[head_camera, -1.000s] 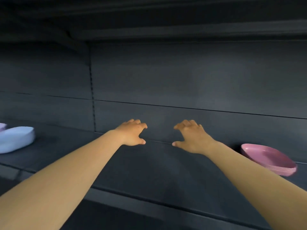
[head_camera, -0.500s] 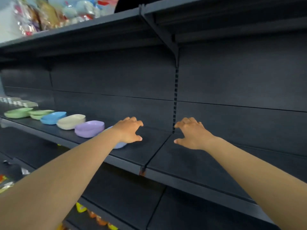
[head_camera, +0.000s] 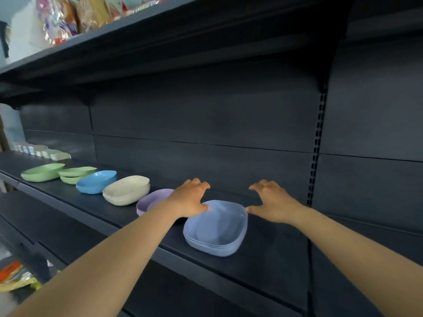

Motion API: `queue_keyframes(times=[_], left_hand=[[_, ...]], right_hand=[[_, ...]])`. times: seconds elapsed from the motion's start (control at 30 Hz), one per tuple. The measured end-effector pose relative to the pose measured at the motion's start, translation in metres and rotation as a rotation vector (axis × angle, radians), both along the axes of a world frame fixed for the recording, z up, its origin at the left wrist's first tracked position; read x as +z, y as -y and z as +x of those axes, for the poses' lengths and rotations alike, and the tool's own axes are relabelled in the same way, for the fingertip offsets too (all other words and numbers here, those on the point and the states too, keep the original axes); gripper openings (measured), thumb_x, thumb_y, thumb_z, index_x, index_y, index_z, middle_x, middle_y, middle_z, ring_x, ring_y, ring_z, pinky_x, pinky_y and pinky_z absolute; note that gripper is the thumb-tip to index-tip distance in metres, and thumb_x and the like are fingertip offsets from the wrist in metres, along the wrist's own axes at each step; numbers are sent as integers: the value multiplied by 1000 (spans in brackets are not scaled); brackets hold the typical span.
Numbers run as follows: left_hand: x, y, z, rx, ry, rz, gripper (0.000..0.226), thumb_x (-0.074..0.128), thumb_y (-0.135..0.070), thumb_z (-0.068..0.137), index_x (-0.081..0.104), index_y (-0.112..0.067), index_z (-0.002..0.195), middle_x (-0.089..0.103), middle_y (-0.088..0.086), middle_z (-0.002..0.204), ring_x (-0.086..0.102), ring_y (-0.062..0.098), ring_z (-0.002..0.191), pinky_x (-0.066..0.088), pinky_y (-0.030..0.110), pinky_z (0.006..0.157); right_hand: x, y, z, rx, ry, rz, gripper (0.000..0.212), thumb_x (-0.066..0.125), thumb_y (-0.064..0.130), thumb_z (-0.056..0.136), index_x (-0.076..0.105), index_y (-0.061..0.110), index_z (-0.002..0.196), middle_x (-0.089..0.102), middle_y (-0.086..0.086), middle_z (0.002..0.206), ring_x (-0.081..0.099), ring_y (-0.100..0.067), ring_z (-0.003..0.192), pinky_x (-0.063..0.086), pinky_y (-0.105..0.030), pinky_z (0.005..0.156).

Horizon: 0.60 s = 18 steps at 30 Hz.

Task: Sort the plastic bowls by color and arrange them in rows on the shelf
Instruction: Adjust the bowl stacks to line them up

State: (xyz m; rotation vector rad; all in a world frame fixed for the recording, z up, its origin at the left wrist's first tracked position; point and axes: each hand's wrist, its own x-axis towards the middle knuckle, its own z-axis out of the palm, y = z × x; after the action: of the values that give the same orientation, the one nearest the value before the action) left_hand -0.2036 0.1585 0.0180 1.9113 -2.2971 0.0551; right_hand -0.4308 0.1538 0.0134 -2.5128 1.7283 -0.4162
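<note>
A stack of periwinkle blue bowls (head_camera: 217, 229) sits near the front edge of the dark shelf (head_camera: 274, 255). My left hand (head_camera: 191, 197) hovers at its left rim, thumb touching the rim, fingers spread. My right hand (head_camera: 271, 200) is at the right rim, thumb tip at the edge, fingers spread and holding nothing. Leftward along the shelf run a lilac bowl (head_camera: 151, 200) partly behind my left wrist, cream bowls (head_camera: 127, 189), a bright blue bowl (head_camera: 97, 181) and green bowls (head_camera: 43, 171), with another green stack (head_camera: 73, 175).
Small pale containers (head_camera: 41, 152) stand at the shelf's far left back. Packaged goods (head_camera: 75, 14) fill the top shelf. A slotted upright (head_camera: 317, 147) divides the back panel to the right. Colourful packets (head_camera: 16, 275) lie on a lower shelf at left.
The view swung left, away from the pink bowls, bringing the row of bowls into sight. Both hands now flank the periwinkle stack, thumbs at its rim.
</note>
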Motion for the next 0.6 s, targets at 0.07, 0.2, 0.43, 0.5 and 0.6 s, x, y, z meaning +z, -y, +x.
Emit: queue_keyframes(times=[0.07,0.2,0.43,0.5,0.6], left_hand=[[-17,14,8,-19,-154,71,70,57,-38,90,23,-21,148,29,4,147,31,22,136,32,33,107],[-48,36,15,-87,-356,163,73,55,-36,92,13,-29,150,14,0,157,23,19,142,27,30,111],[-61,62,18,-183,-507,286,53,52,-34,93,35,-29,143,39,-5,146,42,15,127,34,22,94],[-64,63,21,-190,-549,315,46,54,-30,91,40,-29,136,49,-7,133,49,14,113,39,23,84],[-72,63,27,-179,-739,392,44,59,-21,87,43,-29,127,53,-8,123,52,13,108,44,25,80]], right_hand=[[-16,6,18,-39,218,123,78,60,50,86,25,18,149,28,-4,152,24,-22,141,28,-38,113],[-50,12,48,-163,595,221,67,55,43,91,28,19,148,35,-2,150,37,-18,136,34,-29,106],[-60,13,64,-258,679,269,23,55,16,88,61,21,110,65,1,109,62,-16,101,50,-35,87],[-59,11,65,-271,724,304,29,61,10,84,61,17,112,67,-3,109,63,-15,97,51,-32,85],[-60,4,64,-361,843,381,34,75,18,77,62,15,108,69,-1,104,66,-12,93,53,-27,80]])
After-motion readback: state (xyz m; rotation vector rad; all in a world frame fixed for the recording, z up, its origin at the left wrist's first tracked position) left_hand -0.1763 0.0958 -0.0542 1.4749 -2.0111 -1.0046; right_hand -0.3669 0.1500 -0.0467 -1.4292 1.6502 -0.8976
